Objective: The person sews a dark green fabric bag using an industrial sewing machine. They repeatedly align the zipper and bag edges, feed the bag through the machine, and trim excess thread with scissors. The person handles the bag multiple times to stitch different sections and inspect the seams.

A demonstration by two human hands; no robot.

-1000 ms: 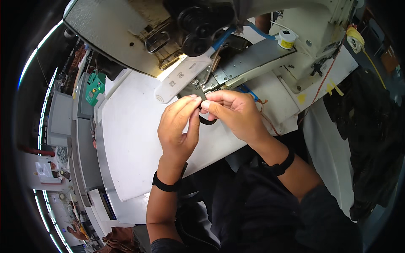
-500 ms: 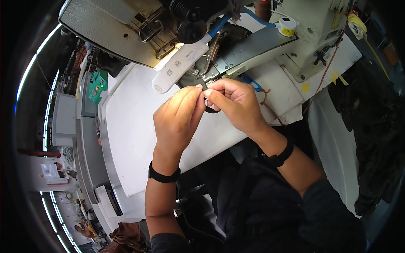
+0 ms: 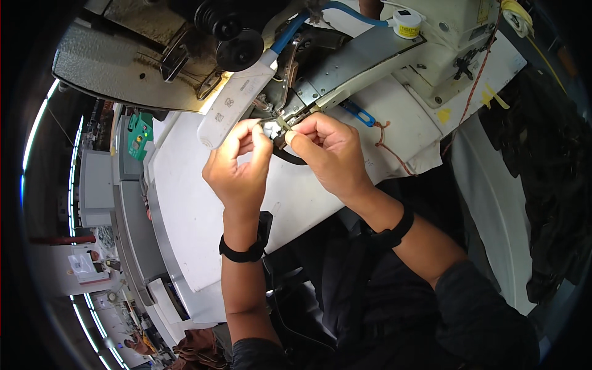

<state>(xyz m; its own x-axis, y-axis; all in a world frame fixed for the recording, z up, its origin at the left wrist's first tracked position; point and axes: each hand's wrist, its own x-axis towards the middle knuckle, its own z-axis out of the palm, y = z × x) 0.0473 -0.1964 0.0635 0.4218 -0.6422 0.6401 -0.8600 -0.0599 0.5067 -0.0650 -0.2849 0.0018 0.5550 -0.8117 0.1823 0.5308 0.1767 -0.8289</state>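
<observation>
My right hand (image 3: 333, 154) pinches a small olive strip (image 3: 283, 123) just below the presser foot (image 3: 268, 108) of a sewing machine (image 3: 135, 58). My left hand (image 3: 237, 166) is curled closed to the left of it, thumb and forefinger together at the needle area; what they hold is too small to make out. The metal machine bed (image 3: 336, 68) runs toward the upper right from my fingertips. A long white housing (image 3: 228, 108) sits above my left hand.
The white tabletop (image 3: 185, 197) surrounds the machine. A blue tool (image 3: 361, 114) with red cord lies right of my right hand. A green control box (image 3: 139, 135) is at left, a small round white container (image 3: 407, 24) at top, dark garments (image 3: 542, 203) at far right.
My hands have drawn slightly apart at the fingertips, my left hand moving leftward and turning. The olive strip now shows between them, closer to the presser foot. The view has shifted slightly.
</observation>
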